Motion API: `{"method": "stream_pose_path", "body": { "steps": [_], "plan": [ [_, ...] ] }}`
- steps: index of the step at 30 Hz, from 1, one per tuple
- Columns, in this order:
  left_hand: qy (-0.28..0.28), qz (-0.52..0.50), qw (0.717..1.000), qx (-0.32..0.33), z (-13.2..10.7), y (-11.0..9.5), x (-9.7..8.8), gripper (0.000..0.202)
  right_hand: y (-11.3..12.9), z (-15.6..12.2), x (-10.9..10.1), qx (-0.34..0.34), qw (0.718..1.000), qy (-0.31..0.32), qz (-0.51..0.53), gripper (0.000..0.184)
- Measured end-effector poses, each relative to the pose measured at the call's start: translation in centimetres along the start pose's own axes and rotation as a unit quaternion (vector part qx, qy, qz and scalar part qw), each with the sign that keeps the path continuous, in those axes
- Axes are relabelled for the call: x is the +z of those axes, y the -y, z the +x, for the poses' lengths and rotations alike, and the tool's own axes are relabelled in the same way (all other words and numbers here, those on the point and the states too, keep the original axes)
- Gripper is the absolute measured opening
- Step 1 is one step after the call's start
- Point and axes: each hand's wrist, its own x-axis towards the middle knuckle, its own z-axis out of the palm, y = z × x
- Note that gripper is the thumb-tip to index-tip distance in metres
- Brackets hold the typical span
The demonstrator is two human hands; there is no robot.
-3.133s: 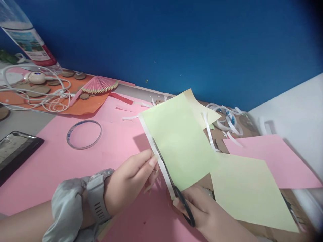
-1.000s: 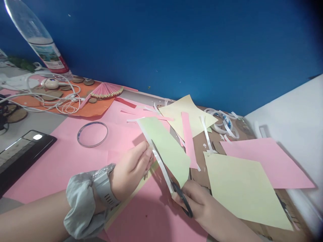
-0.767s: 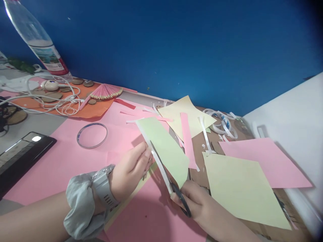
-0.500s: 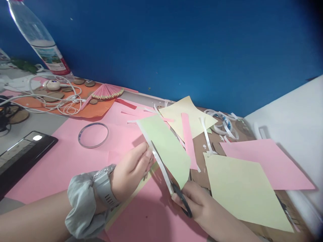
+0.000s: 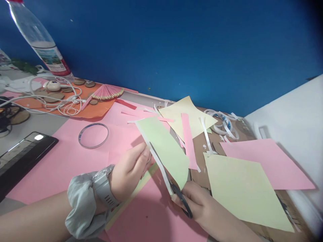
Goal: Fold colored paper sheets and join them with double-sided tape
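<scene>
My left hand (image 5: pixel 132 164) pinches the left edge of a pale green sheet of paper (image 5: pixel 168 148), with a grey watch and scrunchie at its wrist. A white strip (image 5: pixel 161 169) runs along that edge and is partly parted from the green. In my right hand (image 5: pixel 195 200) are black-handled scissors (image 5: pixel 181 198), their handle loops around my fingers. Their blades reach up between the strip and the green paper, mostly hidden. Large pink paper (image 5: pixel 123 134) lies below both hands.
A clear ring (image 5: pixel 93 135) rests on the pink paper. At left are a dark device (image 5: pixel 27 154), white cables (image 5: pixel 68 101), a pink folded fan (image 5: pixel 107 91) and a plastic bottle (image 5: pixel 47 50). Yellow (image 5: pixel 247 188) and pink sheets (image 5: pixel 275 161) lie right. A blue wall (image 5: pixel 176 50) stands behind.
The green paper and my left hand have shifted slightly to the left. My right hand and the scissors stay almost in place.
</scene>
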Motion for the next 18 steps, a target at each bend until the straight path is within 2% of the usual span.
{"method": "stream_pose_path", "body": {
  "steps": [4, 8, 12, 18],
  "plan": [
    [0.002, 0.005, 1.000, -0.004, 0.1, 0.1, 0.0, 0.033, 0.0, 0.0, 0.1, -0.015, 1.000, 0.013, 0.007, 0.035],
    [0.009, 0.009, 1.000, -0.008, 0.1, 0.3, -0.2, 0.034, 0.2, 0.0, -0.3, -0.002, 1.000, 0.013, 0.014, 0.035],
    [0.012, 0.011, 1.000, 0.002, 0.1, 0.5, -0.3, 0.036, 0.5, 0.0, -0.9, 0.008, 0.998, 0.054, 0.036, 0.033],
    [0.024, -0.013, 1.000, 0.006, 0.1, 0.5, -0.3, 0.037, 0.2, 0.0, -0.6, 0.010, 0.999, 0.037, 0.031, 0.032]
  ]
}}
